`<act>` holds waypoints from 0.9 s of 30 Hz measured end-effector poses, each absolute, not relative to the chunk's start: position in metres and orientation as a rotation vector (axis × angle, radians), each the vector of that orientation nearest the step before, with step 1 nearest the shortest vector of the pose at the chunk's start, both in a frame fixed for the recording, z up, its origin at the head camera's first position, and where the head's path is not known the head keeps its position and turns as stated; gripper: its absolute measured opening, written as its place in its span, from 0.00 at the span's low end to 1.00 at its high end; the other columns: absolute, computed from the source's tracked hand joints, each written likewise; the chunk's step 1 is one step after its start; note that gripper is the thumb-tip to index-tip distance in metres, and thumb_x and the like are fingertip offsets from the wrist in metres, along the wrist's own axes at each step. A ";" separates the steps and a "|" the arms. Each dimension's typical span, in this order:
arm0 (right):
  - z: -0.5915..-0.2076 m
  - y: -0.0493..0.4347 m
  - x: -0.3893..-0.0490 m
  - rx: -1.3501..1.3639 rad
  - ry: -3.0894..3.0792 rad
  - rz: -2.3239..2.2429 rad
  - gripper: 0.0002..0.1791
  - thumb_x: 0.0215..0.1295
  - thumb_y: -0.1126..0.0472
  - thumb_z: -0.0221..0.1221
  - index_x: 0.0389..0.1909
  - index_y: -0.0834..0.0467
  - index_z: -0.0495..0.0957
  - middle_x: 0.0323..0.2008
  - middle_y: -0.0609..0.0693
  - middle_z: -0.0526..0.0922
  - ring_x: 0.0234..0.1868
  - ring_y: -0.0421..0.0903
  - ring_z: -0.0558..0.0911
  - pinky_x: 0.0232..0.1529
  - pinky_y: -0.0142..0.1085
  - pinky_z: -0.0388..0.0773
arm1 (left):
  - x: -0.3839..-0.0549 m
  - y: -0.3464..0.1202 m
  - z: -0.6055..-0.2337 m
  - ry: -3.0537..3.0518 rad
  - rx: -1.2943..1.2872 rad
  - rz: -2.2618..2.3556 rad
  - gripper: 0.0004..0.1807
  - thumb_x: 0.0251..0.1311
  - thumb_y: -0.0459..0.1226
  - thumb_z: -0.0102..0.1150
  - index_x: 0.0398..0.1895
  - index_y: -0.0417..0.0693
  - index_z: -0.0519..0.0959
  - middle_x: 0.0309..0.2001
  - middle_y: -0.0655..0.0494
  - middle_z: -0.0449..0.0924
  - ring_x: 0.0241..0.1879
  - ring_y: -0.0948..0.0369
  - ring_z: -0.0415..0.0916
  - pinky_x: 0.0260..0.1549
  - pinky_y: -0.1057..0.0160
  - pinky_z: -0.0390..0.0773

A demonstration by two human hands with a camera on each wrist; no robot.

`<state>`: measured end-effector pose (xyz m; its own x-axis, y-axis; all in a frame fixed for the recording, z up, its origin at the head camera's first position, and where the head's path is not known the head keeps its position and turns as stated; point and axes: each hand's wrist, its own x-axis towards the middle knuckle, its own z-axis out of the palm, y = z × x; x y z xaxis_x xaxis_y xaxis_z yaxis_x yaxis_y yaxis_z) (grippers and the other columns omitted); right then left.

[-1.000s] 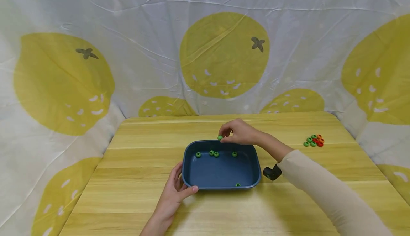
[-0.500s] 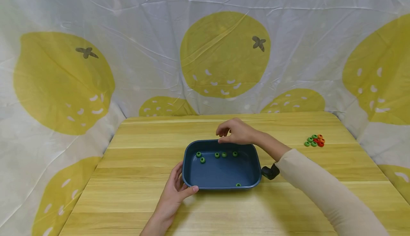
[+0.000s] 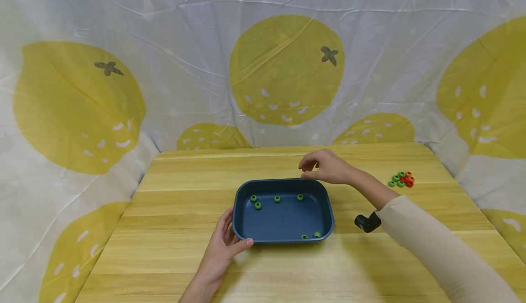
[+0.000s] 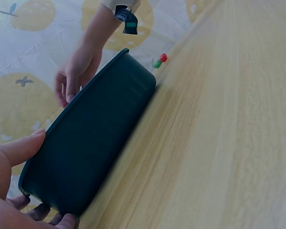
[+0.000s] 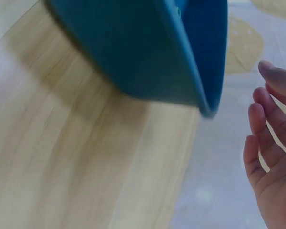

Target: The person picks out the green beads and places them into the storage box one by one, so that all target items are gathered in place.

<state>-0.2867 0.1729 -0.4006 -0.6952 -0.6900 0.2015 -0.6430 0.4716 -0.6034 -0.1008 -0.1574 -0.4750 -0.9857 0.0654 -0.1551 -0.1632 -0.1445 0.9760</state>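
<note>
A blue rectangular bin [image 3: 283,235] rests on the table, with several green beads [image 3: 258,206] scattered over its floor. My left hand [image 3: 223,241] grips its front left corner, thumb on the rim and fingers along the left side; the left wrist view shows the thumb [image 4: 26,148] over the edge and fingertips beneath. Above the back right rim, my right hand [image 3: 328,167] hovers with loosely bent fingers and nothing between them. In the right wrist view those fingers [image 5: 271,121] stand apart from the bin's wall [image 5: 128,52].
To the right on the wooden table [image 3: 172,257] lies a small cluster of green, orange and red beads [image 3: 400,183]. A black device [image 3: 367,223] shows beside the right sleeve [image 3: 435,243]. Behind the table hangs a white cloth [image 3: 197,65] printed with yellow fruit.
The green bead my right hand pinched has dropped into the bin, and beads have rolled, one to the front right. That hand has then shifted right. My left hand stays put.
</note>
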 end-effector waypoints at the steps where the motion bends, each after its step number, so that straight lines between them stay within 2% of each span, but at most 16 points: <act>1: -0.400 0.177 -0.286 -1.173 2.642 -1.038 0.10 0.66 0.59 0.71 0.46 0.57 0.87 0.40 0.48 0.87 0.41 0.43 0.84 0.47 0.50 0.83 | -0.101 -0.157 -0.475 1.949 -0.114 2.265 0.52 0.57 0.29 0.75 0.81 0.51 0.53 0.80 0.48 0.52 0.79 0.46 0.47 0.74 0.44 0.53; 12: -0.401 0.221 -0.275 -1.026 2.738 -1.039 0.10 0.65 0.60 0.72 0.45 0.56 0.87 0.37 0.41 0.86 0.40 0.43 0.84 0.46 0.51 0.82 | -0.099 -0.158 -0.473 1.943 -0.118 2.269 0.52 0.58 0.28 0.74 0.81 0.51 0.53 0.81 0.48 0.51 0.78 0.46 0.49 0.74 0.44 0.53; 21: -0.409 0.253 -0.269 -0.955 2.797 -1.047 0.09 0.65 0.59 0.72 0.43 0.57 0.86 0.34 0.40 0.85 0.37 0.42 0.83 0.42 0.42 0.82 | -0.098 -0.159 -0.475 1.949 -0.116 2.258 0.53 0.57 0.29 0.75 0.82 0.51 0.53 0.81 0.48 0.50 0.79 0.45 0.48 0.74 0.44 0.52; 27: -0.414 0.270 -0.264 -0.892 2.839 -1.035 0.10 0.65 0.60 0.72 0.44 0.59 0.86 0.35 0.40 0.85 0.37 0.42 0.83 0.42 0.40 0.82 | -0.098 -0.159 -0.476 1.950 -0.100 2.262 0.53 0.57 0.28 0.75 0.82 0.51 0.53 0.81 0.48 0.50 0.79 0.46 0.49 0.74 0.44 0.52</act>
<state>-0.2642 0.2696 -0.4135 -0.8397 -0.5071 0.1943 -0.5132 0.6238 -0.5895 -0.0983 -0.1588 -0.4756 -0.9860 0.0726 -0.1501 -0.1591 -0.1418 0.9770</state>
